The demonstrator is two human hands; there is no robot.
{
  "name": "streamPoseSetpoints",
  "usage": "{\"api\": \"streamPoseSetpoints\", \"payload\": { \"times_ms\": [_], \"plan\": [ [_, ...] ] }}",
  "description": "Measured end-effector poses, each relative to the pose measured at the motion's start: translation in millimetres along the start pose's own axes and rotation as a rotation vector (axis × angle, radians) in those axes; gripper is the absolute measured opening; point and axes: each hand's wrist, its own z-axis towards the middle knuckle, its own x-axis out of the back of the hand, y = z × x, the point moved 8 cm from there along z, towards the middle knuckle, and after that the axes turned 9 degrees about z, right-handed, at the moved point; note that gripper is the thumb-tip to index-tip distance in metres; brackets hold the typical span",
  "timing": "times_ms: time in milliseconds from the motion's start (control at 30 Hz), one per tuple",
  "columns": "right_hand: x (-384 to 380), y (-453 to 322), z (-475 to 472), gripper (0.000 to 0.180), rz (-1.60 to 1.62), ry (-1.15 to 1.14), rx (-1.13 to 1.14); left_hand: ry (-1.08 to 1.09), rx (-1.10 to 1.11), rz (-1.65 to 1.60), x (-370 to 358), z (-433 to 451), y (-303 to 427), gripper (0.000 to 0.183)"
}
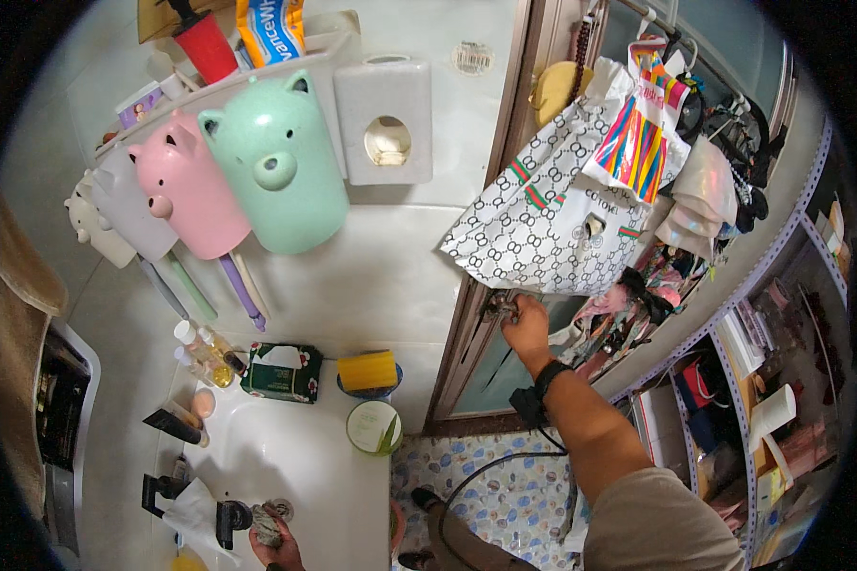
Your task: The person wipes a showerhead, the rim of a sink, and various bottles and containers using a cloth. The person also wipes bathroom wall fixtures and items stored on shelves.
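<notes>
At the bottom, my left hand (275,551) grips a crumpled grey cloth (266,527) in the white washbasin (328,471). The cloth is beside the black faucet (234,524), near the round drain (283,509). My right arm reaches forward to the brown-framed glass door (464,357). There my right hand (525,328) closes around the door handle (500,307), just below a hanging white patterned bag (543,207). Something grey and crumpled shows at the fingers; whether it is cloth or part of the handle is unclear. A black band circles the right wrist.
Bear-shaped cups, green (278,207) and pink (200,185) among them, hang above toothbrushes. A green tissue pack (282,371), yellow sponge (366,370), round tub (373,428) and bottles (203,350) line the basin. Black cable (464,485) crosses the floor; shelves (743,400) stand right.
</notes>
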Motion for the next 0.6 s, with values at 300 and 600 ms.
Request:
{"api": "streamPoseSetpoints", "payload": {
  "times_ms": [300, 600],
  "plan": [
    [-6.4, 16.3, -7.8, 0.01, 0.129, 0.053, -0.134, 0.167, -0.103, 0.131, -23.0, -17.6, -43.2, 0.052],
    [34.2, 21.0, -87.8, 0.009, 0.062, 0.043, -0.067, 0.169, -0.105, 0.207, -11.2, -12.2, -33.5, 0.045]
  ]
}}
